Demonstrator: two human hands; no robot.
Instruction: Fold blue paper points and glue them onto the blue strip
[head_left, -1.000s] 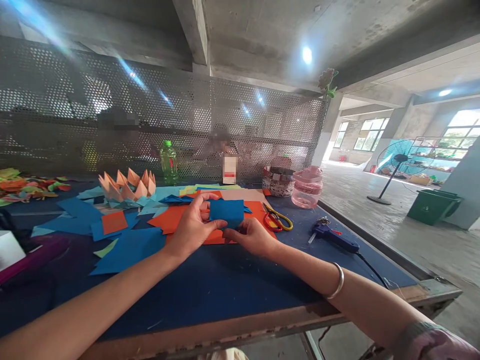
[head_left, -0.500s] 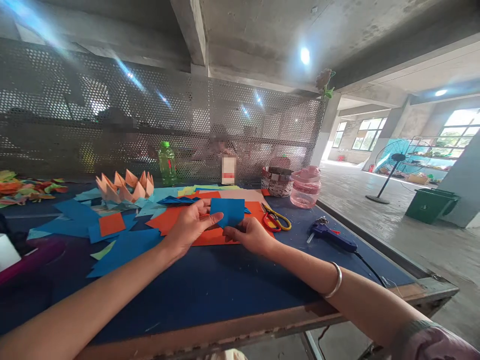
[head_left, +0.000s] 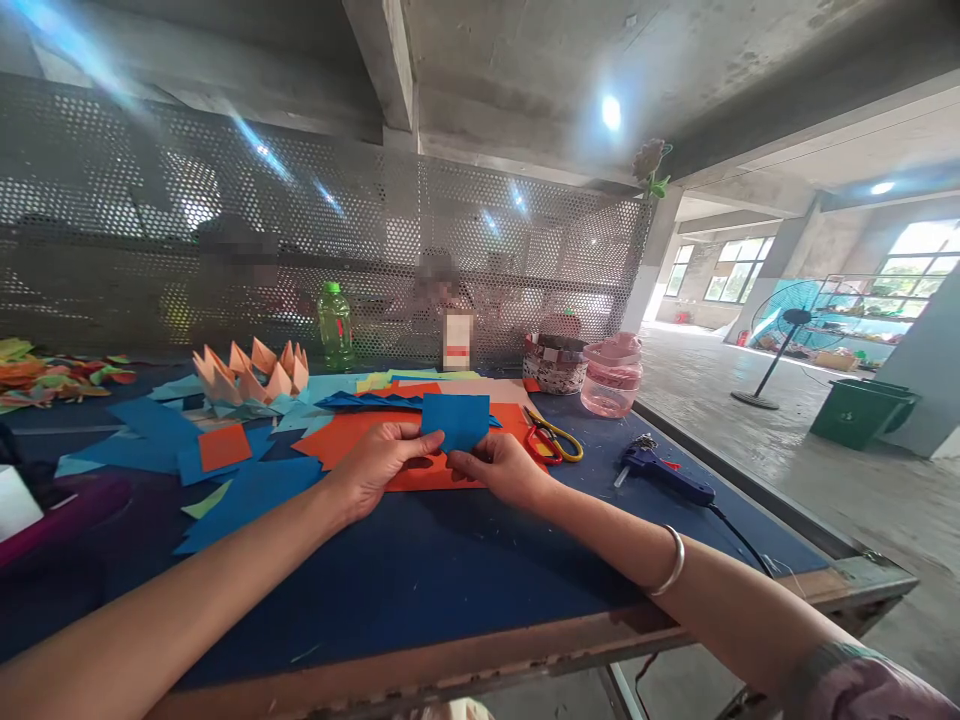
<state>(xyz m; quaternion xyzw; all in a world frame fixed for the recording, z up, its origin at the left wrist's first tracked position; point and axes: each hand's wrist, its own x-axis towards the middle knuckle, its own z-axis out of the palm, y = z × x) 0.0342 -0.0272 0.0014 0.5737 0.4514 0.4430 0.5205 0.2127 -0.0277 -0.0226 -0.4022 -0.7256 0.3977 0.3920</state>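
Observation:
A small blue piece of paper (head_left: 459, 418) is held up between my two hands, above an orange sheet (head_left: 420, 474) on the table. My left hand (head_left: 386, 455) pinches its lower left side, the thumb in front and the fingers behind. At the lower right edge, my right hand (head_left: 506, 467) grips the same paper with thumb and fingers. Just behind lie folded blue paper pieces (head_left: 367, 401). To the right of my right hand rest scissors (head_left: 553, 440) with red and yellow handles.
Loose blue sheets (head_left: 251, 495) and a pointed peach paper ring (head_left: 251, 378) lie left. Along the back stand a green bottle (head_left: 335, 325), a patterned basket (head_left: 555, 365) and a pink jug (head_left: 611, 378). A corded glue gun (head_left: 664, 472) lies right. Behind rises a perforated metal screen (head_left: 480, 230).
Both hands keep hold of the blue paper in nearly the same place. The left fingers behind it have curled in slightly, and the paper's lower edge looks a little flatter.

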